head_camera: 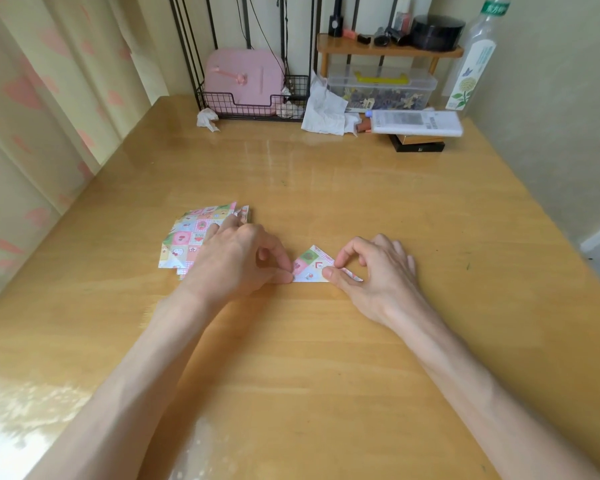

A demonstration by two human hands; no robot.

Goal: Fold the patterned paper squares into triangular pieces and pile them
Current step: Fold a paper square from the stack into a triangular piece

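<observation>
A small folded triangle of patterned paper [311,266] lies flat on the wooden table [326,358], between my two hands. My left hand [238,261] pinches its left corner with thumb and forefinger. My right hand [374,270] pinches its right end the same way, and a sliver of paper shows under the fingers. A stack of patterned paper squares [191,242] lies just left of the triangle, partly hidden under my left hand.
Along the table's back edge stand a black wire rack with a pink case [245,81], crumpled tissues [324,109], a clear storage box [381,90], a white wrapped packet [416,123] and a tall bottle [475,60]. A curtain hangs at the left.
</observation>
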